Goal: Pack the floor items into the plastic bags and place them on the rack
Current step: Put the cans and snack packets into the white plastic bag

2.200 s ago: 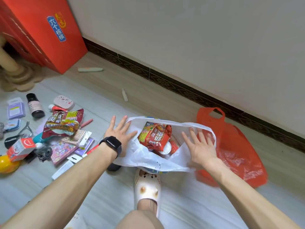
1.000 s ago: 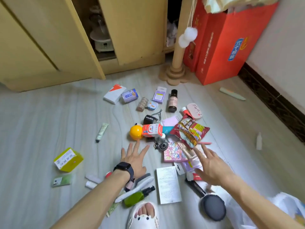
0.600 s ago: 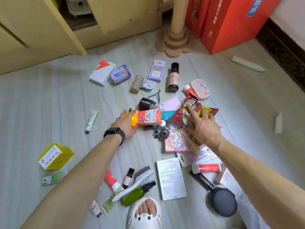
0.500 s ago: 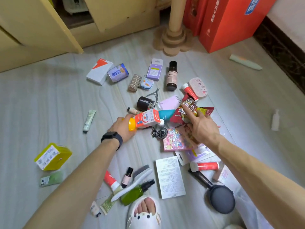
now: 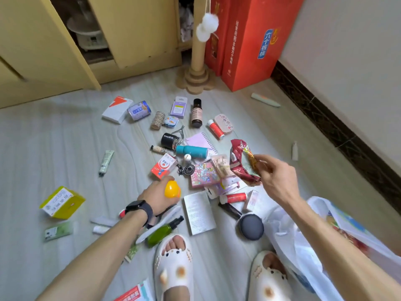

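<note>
White plastic bag lies slumped on the floor at lower right, beside the person's right foot, with red snack wrappers showing through it. Both hands are full, so nothing holds its mouth open. I judge that things dropped toward it may land on the folds and slide out. Smaller, the red snack packet hangs crumpled above the scattered floor items, pinched at one edge by the right hand; so thin a hold could slip. Smaller again, the yellow ball sits in the curled fingers of the left hand. Smooth and round, it would roll away if it missed the bag. No rack is in view.

Of writing, the tall red carton by the wall bears a blue tag reading 六个核桃, with a column of smaller characters I cannot make out. The small red-and-white box carries print too blurred to read, as does the packet.
</note>
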